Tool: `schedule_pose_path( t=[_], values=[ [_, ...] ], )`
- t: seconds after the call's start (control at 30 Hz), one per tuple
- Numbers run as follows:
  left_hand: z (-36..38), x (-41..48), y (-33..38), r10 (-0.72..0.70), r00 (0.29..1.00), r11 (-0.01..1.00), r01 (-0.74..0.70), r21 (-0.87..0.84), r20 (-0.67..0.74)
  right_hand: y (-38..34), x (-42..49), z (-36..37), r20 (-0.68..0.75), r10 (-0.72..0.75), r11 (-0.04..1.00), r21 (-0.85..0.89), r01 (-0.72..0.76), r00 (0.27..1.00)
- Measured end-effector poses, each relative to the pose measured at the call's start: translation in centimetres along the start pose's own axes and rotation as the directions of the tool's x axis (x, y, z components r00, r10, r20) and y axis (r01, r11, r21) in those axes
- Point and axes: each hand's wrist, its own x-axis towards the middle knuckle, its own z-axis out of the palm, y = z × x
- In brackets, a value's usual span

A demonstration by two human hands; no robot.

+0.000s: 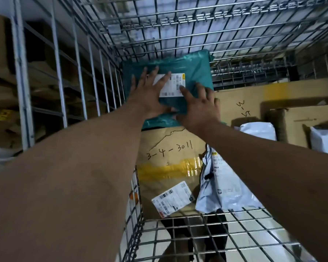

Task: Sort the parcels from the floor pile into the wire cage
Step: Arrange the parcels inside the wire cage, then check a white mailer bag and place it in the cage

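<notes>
Left hand: the left hand (150,91) is lying flat on the teal parcel (180,65), fingers straight and spread wide, fingertips reaching over its white label (175,85); it is pressing, not gripping.
Right hand: the right hand (199,108) is resting beside it on the parcel's near right part, fingers splayed and fairly straight, forefinger touching the label; whether the thumb is hooking the near edge I cannot tell.
Arms: both are reaching forward and down over the near rim, almost fully stretched.
Teal parcel: it is sitting inside the wire cage (178,37), in the far left corner, leaning against the back mesh, its near edge overlapping the cardboard box (169,148) marked 3-4-3011.
Neighbours: a grey-white mailer (222,186) is lying against that box's right side; further cartons and white bags are filling the right side.
Done: several parcels are already sitting in the cage, and this one looks to be getting its final seating.
Left: the floor pile is lying out of view, so the remainder cannot be judged.
</notes>
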Motion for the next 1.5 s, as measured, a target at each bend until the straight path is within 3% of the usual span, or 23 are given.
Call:
schedule_pose_path(
  t=[0.47,0.57,0.63,0.73,0.83,0.97,1.2,1.33,1.5],
  values=[
    [1.5,-8.6,5.2,-0.085,0.987,0.996,0.082,-0.025,-0.137,1.8,-4.4,-2.7,0.044,-0.104,0.994,0.017,0.104,0.994],
    [0.9,-11.0,7.3,-0.133,0.985,0.991,0.129,-0.043,-0.111,2.4,-6.4,-4.0,0.06,-0.107,0.994,0.037,0.105,0.992],
    [0.3,-12.8,8.8,-0.163,0.982,0.985,0.157,-0.071,-0.096,2.9,-7.9,-4.9,0.071,-0.108,0.993,0.047,0.105,0.992],
    [-0.9,-16.1,11.2,-0.19,0.965,0.976,0.167,-0.14,-0.178,3.3,-10.8,-6.4,0.066,-0.134,0.988,0.081,0.129,0.989],
    [-1.6,-19.4,13.6,-0.223,0.944,0.965,0.179,-0.19,-0.244,3.5,-14.2,-7.8,0.035,-0.217,0.972,0.102,0.212,0.976],
    [-2.0,-23.2,15.5,-0.321,0.92,0.915,0.241,-0.323,-0.222,3.3,-18.6,-8.9,0.023,-0.319,0.939,0.146,0.312,0.948],
    [-4.2,-33.2,16.6,-0.498,0.834,0.785,0.316,-0.533,-0.239,0.3,-26.8,-11.1,0.025,-0.388,0.915,0.133,0.381,0.921],
    [-5.9,-40.7,19.6,-0.573,0.756,0.765,0.353,-0.539,-0.318,-2.8,-33.5,-12.6,0.043,-0.439,0.864,0.294,0.409,0.897],
    [-4.9,-48.9,22.2,-0.664,0.671,0.701,0.404,-0.588,-0.33,-5.0,-41.6,-11.7,-0.074,-0.508,0.808,0.306,0.504,0.858]
  ],
)
